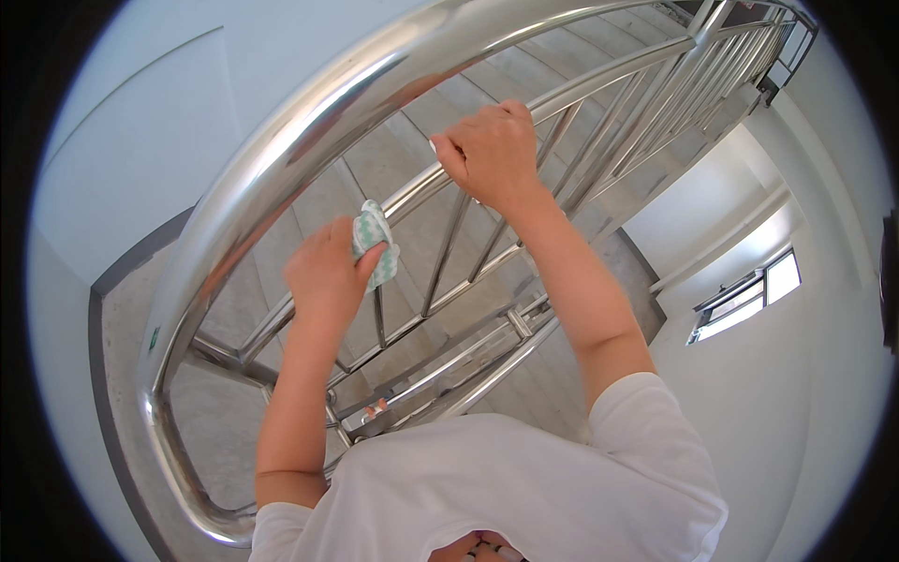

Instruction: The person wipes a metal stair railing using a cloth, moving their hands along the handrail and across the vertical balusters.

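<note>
A folded green-and-white patterned cloth (376, 256) is held in my left hand (323, 260), its thumb across the front. That hand and the cloth are wrapped around the stainless steel middle rail (414, 193) of a stair railing. Farther up the same rail, my right hand (488, 151) is closed over the top of it. What lies under the right palm is hidden. Above both hands curves the thick polished steel handrail (309, 123). Thin steel balusters (446, 253) slant down from the middle rail to a lower rail (467, 284).
Concrete steps (562, 60) lie beyond the railing. A second railing (484, 393) runs below, close to my body. The handrail bends sharply (158, 407) at lower left. A white wall (133, 133) with dark skirting is at left; a window (748, 298) is at right.
</note>
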`<state>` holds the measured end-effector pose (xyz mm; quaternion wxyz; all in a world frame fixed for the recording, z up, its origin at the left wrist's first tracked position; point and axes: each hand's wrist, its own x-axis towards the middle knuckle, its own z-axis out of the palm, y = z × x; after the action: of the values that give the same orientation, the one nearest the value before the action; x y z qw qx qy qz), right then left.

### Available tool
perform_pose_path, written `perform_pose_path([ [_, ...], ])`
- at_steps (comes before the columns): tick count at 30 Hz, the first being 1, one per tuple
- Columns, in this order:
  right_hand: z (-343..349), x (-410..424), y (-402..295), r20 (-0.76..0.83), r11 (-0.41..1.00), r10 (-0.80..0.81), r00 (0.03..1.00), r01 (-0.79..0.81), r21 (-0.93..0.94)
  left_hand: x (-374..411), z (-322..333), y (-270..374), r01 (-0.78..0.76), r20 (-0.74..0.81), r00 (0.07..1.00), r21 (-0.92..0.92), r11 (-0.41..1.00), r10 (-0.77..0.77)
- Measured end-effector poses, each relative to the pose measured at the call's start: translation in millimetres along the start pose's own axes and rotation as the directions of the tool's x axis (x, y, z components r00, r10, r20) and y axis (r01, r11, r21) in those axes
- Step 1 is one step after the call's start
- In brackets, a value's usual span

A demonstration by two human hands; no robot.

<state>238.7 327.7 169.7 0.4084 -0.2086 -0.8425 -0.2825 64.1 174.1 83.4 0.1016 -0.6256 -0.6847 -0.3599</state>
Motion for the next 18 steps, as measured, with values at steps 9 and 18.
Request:
perform_pose_path([
  [9, 9.9, -2.9, -3.1, -0.091, 0.999, 0.049, 0.995, -0.050, -0.001, 28.6, 12.7, 22.3, -0.140, -0.010, 0.990, 0.025, 0.990, 0.141],
  [18, 10.6, -5.9, -5.2, -0.198, 0.993, 0.102, 0.975, -0.088, 0.077, -10.3, -8.6, -25.8, -0.084, 0.158, 0.985, 0.114, 0.990, 0.065],
])
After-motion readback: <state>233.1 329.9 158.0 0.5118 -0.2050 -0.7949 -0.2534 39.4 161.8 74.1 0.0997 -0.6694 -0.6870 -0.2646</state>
